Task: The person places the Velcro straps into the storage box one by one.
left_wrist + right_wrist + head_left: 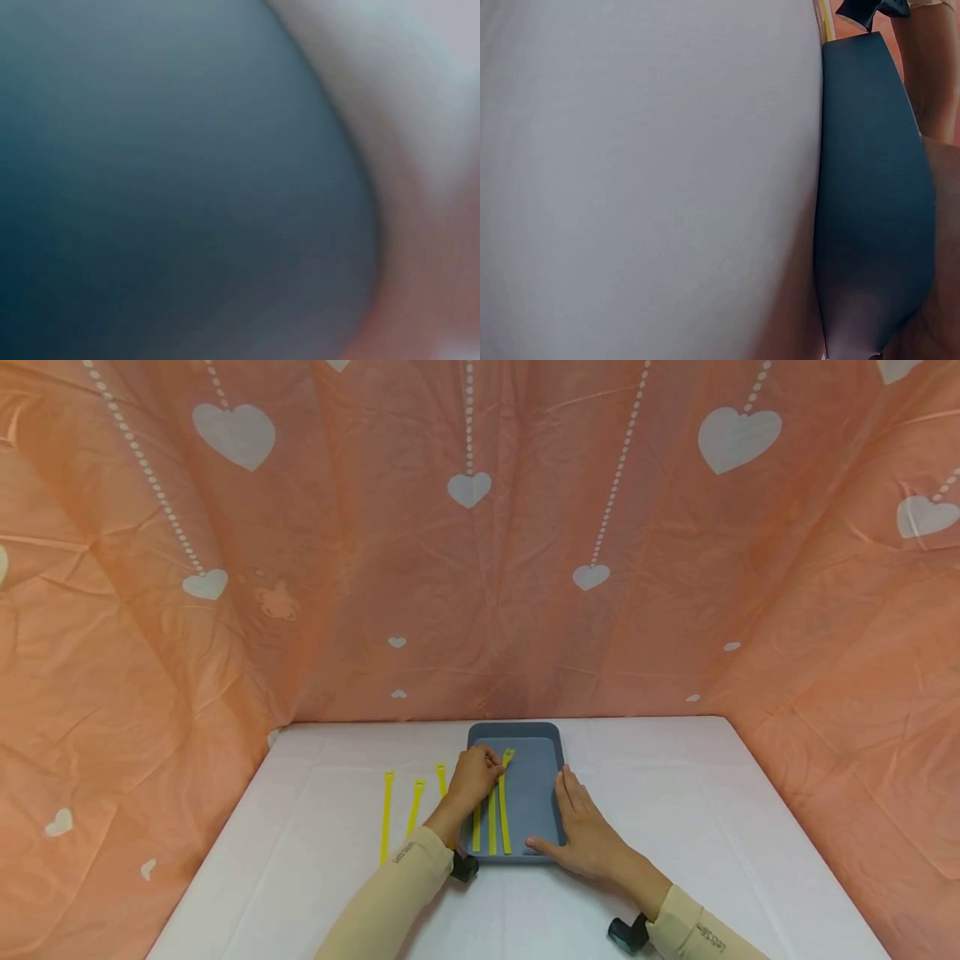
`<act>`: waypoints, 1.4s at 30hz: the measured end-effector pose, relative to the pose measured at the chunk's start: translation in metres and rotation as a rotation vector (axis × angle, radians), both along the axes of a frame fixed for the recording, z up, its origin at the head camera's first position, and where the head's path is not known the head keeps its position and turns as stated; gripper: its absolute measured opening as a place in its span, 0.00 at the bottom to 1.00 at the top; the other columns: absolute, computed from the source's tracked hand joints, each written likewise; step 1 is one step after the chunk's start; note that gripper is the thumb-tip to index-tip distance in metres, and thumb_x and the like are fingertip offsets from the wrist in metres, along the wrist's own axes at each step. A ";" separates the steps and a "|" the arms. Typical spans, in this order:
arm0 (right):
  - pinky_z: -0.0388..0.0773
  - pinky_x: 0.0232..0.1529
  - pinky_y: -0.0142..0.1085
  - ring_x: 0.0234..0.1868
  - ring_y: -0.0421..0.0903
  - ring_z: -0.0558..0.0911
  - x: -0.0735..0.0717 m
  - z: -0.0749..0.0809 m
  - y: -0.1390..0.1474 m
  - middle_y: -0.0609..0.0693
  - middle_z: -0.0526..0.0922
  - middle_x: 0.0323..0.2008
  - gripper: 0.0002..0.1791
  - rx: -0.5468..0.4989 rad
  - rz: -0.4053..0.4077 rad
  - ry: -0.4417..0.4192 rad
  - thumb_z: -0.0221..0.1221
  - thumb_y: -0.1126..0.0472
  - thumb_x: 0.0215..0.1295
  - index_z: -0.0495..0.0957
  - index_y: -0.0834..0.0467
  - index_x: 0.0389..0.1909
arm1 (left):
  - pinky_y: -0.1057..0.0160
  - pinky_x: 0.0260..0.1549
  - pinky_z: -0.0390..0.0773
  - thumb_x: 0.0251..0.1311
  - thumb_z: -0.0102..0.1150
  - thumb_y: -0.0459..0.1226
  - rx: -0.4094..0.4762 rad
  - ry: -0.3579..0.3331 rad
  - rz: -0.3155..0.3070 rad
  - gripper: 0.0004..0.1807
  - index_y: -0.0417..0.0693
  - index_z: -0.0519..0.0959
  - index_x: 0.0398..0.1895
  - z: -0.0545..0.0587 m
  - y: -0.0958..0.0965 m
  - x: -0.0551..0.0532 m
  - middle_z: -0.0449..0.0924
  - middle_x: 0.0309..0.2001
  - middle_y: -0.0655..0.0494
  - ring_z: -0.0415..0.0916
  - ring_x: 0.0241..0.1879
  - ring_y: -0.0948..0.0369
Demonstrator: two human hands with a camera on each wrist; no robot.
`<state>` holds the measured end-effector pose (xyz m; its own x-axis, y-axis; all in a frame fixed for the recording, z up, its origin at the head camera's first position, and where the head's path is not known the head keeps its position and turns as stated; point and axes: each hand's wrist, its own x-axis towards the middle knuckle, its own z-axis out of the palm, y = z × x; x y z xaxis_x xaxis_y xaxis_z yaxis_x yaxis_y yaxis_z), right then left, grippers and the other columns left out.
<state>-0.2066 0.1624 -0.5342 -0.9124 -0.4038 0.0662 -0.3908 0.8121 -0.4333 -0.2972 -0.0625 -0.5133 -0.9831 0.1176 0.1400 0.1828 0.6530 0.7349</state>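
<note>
A shallow grey-blue tray (534, 785) lies lengthwise on the table. Inside its left half are three long yellow cable straps side by side; the rightmost strap (504, 814) has a slotted head tilted to the right. My left hand (472, 777) reaches over the tray's left rim and pinches that strap just below its head. It partly covers the other two. Against the tray's right side rests my right hand (588, 831), fingers straight along the wall and thumb over the near right corner. The left wrist view is a dark blur; the right wrist view has the tray's side (874, 180).
Left of the tray, more yellow straps (387, 817) lie spaced apart on the white table (300, 827), partly behind my left forearm. A black wrist camera (628, 935) sits below each hand. Orange curtains (525, 635) with white hearts enclose the table's back and sides.
</note>
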 end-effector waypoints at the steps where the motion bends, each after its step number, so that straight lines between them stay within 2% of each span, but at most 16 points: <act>1: 0.47 0.84 0.57 0.86 0.64 0.42 0.000 0.000 0.000 0.70 0.36 0.85 0.68 0.000 0.000 -0.001 0.61 0.27 0.70 0.39 0.74 0.83 | 0.66 0.25 0.77 0.68 0.70 0.29 -0.001 0.006 0.001 0.04 0.39 0.85 0.34 0.000 0.000 0.000 0.84 0.25 0.54 0.78 0.24 0.63; 4: 0.47 0.84 0.57 0.86 0.64 0.41 -0.001 0.000 0.000 0.70 0.36 0.85 0.68 -0.004 0.001 -0.001 0.61 0.27 0.70 0.39 0.74 0.83 | 0.66 0.25 0.77 0.67 0.71 0.29 -0.005 0.023 0.004 0.04 0.39 0.85 0.33 -0.001 0.000 0.001 0.85 0.25 0.53 0.77 0.23 0.63; 11: 0.48 0.84 0.57 0.86 0.64 0.41 -0.002 -0.001 0.000 0.70 0.36 0.85 0.68 0.004 0.005 0.003 0.61 0.27 0.70 0.39 0.74 0.83 | 0.66 0.24 0.76 0.68 0.70 0.28 -0.013 0.013 0.009 0.05 0.39 0.84 0.34 -0.003 0.001 0.003 0.84 0.26 0.52 0.77 0.23 0.63; 23: 0.48 0.83 0.58 0.86 0.64 0.41 -0.001 -0.001 0.000 0.71 0.37 0.85 0.68 0.004 0.004 0.009 0.61 0.26 0.70 0.40 0.74 0.83 | 0.66 0.24 0.76 0.67 0.70 0.28 -0.021 0.012 0.026 0.05 0.39 0.83 0.33 0.000 0.002 0.004 0.84 0.25 0.53 0.77 0.24 0.63; 37: 0.48 0.84 0.58 0.87 0.63 0.41 -0.001 -0.002 0.000 0.70 0.36 0.85 0.68 -0.003 -0.002 0.000 0.61 0.26 0.70 0.39 0.74 0.83 | 0.65 0.25 0.74 0.66 0.69 0.27 -0.031 0.029 0.011 0.06 0.41 0.83 0.32 0.000 0.001 0.004 0.82 0.27 0.53 0.73 0.24 0.62; 42: 0.47 0.84 0.58 0.87 0.62 0.40 0.000 -0.001 0.001 0.69 0.36 0.85 0.68 -0.008 -0.001 -0.008 0.61 0.26 0.70 0.39 0.73 0.84 | 0.65 0.26 0.77 0.67 0.68 0.28 0.004 0.033 -0.036 0.02 0.38 0.84 0.36 0.000 -0.002 0.004 0.84 0.29 0.52 0.75 0.25 0.63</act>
